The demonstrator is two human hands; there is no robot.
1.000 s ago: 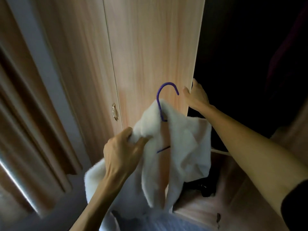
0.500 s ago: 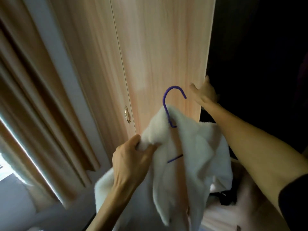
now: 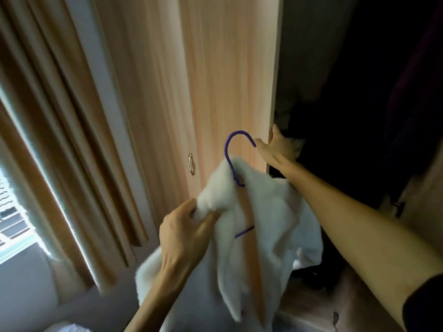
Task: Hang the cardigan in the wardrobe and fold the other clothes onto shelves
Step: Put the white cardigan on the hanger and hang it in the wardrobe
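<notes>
Wardrobe [image 3: 359,92] open on the right side, interior too dark to tell what is in it (a dark lump low down by the bottom board, not identifiable). Right hand [image 3: 278,149] grips the free edge of the light wood door [image 3: 230,80], thumb on the front face, fingers wrapped round behind. White fluffy cardigan [image 3: 275,224] is outside the wardrobe, in front of the door, draped on a purple hanger [image 3: 226,149] whose hook sticks up just left of the right hand. Left hand [image 3: 184,233] holds a bunch of the cardigan's shoulder, fingers closed tight on the fabric; the rest hangs down below and right of that hold. Small metal handle [image 3: 190,164] on the neighbouring door panel. Tan curtain [image 3: 60,140] and window [image 3: 12,224] at left.
</notes>
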